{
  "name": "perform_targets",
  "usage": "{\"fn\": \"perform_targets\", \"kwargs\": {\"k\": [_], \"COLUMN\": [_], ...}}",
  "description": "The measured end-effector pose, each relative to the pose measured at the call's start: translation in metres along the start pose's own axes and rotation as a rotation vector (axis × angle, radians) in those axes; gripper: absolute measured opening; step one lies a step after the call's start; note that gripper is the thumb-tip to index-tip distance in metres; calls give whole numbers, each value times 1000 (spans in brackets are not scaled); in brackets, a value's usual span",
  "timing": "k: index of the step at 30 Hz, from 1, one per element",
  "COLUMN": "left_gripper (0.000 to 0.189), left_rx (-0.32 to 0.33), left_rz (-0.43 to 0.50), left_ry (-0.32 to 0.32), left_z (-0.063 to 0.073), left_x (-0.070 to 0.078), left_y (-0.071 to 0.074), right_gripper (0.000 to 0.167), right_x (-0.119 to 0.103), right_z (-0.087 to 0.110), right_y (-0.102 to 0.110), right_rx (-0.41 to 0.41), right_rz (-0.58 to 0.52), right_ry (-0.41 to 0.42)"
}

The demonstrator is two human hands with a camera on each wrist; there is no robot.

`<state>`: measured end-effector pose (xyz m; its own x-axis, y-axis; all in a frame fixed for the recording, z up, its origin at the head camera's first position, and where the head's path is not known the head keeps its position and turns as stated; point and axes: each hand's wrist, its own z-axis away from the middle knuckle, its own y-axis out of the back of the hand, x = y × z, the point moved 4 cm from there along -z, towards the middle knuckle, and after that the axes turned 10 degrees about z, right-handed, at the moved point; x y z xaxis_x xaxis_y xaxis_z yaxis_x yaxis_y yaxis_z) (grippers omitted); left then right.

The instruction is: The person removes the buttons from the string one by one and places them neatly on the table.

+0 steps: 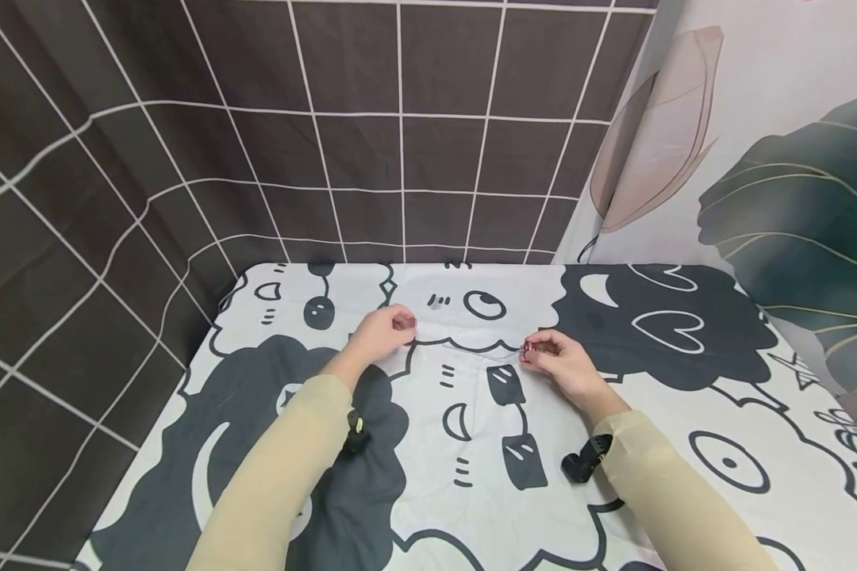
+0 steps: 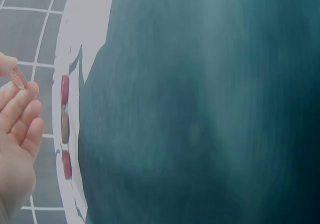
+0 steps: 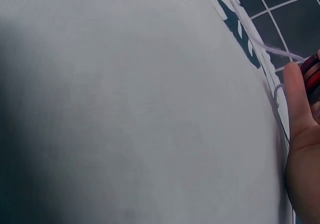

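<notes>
Over the cloth in the head view, my left hand (image 1: 382, 335) is raised with thumb and forefinger together. In the left wrist view that hand pinches a small reddish flat disc (image 2: 18, 77), perhaps a button. Two red pieces and one brown rounded piece (image 2: 65, 127) stand in a row beyond it. My right hand (image 1: 566, 369) holds small red and dark discs (image 3: 313, 78) between thumb and fingers. A thin lilac cord (image 3: 277, 49) runs out from them. Whether the discs are threaded on the cord I cannot tell; fingers partly hide them.
A white cloth with black cartoon prints (image 1: 471, 507) covers the table. Dark grid-patterned fabric (image 1: 357, 151) hangs behind and to the left. At the right hangs a leaf-print curtain (image 1: 793, 198). Each wrist wears a black camera (image 1: 578, 466).
</notes>
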<state>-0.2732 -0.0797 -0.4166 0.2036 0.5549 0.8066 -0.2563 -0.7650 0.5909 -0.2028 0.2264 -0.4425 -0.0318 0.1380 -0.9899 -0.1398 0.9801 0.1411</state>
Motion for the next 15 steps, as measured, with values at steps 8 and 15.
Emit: {"fn": "perform_targets", "kwargs": {"k": [8, 15], "left_gripper": [22, 24], "left_rx": [23, 20], "left_rz": [-1, -8], "left_ry": [18, 14], "left_z": [1, 3], "left_x": [-9, -13], "left_y": [13, 20], "right_gripper": [25, 26], "right_x": [0, 1], "right_z": [1, 0], "right_y": [1, 1], "right_rx": [8, 1], "right_rz": [1, 1], "right_ry": [-11, -10]}}
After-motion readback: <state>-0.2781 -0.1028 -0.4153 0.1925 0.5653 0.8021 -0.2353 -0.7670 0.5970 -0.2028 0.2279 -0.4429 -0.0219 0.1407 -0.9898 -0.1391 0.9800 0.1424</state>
